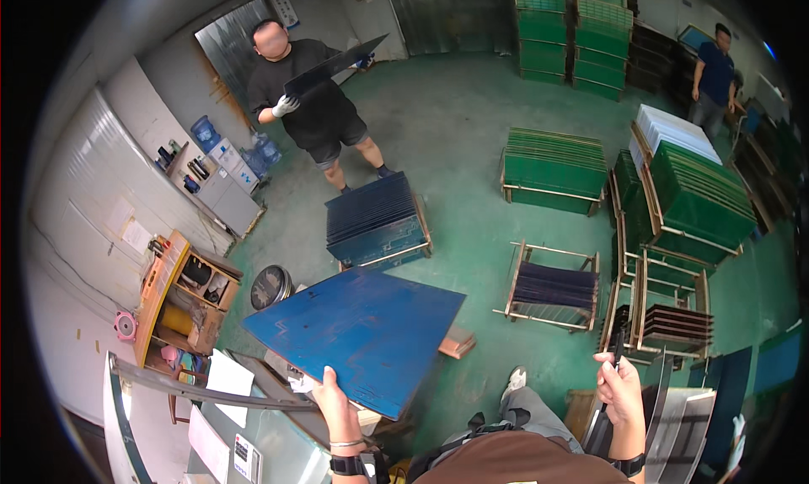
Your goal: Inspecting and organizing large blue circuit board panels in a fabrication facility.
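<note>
A large blue board (362, 328) with scuffs and brownish marks is held tilted out in front of me on the left. My left hand (332, 398) grips its near edge, thumb on top and the other fingers hidden beneath. On the right, my right hand (622, 389) is raised and closed around a slim black object (619, 349); its exact kind is unclear. Across the floor, a person in black holds a dark board (337, 67), with a white glove on one hand. Before that person stands a rack of dark blue boards (375, 223).
Racks of green boards (552, 172) stand on the right, some stacked (699, 193). A low rack with dark boards (552, 283) is nearer. At lower left are a glass-topped table (286, 446) and a wooden cabinet (181, 294). Another person (715, 75) is at the far right.
</note>
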{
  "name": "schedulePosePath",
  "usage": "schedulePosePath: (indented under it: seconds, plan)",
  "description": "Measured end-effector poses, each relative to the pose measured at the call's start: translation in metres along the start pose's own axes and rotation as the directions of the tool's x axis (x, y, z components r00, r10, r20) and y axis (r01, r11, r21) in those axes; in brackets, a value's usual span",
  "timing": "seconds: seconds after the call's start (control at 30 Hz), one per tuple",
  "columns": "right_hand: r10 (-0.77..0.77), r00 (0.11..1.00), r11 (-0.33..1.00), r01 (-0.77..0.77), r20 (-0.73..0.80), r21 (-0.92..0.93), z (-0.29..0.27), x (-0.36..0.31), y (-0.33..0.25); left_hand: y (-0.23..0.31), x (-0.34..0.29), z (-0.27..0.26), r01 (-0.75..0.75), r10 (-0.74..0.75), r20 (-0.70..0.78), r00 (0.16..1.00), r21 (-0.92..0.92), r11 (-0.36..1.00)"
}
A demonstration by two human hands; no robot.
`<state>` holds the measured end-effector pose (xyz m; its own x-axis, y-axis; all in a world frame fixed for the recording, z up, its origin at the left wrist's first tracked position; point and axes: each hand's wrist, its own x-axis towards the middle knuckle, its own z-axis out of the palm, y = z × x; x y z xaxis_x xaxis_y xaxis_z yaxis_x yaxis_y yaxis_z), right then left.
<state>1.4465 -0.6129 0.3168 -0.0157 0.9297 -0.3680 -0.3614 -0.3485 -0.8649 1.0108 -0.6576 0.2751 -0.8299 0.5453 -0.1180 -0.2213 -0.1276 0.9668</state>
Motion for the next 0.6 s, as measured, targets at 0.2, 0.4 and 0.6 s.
schedulePosePath:
  seconds: [0.2,0.4,0.6]
  plan:
    - [-0.046,0.99,0.998,0.041,-0.132,-0.041,-0.029,0.073,-0.043,-0.002,0.034,0.056,-0.015,0.017,-0.123,0.992,0.019,1.0]
    - [0.022,0.998,0.993,-0.028,-0.05,-0.117,-0.019,0.142,-0.062,-0.009,0.053,0.091,-0.014,-0.002,-0.173,0.985,-0.092,0.996]
    - [0.078,0.997,0.965,-0.069,0.026,-0.251,0.004,0.204,-0.067,-0.025,0.083,0.131,0.002,-0.006,-0.214,0.977,-0.023,1.0]
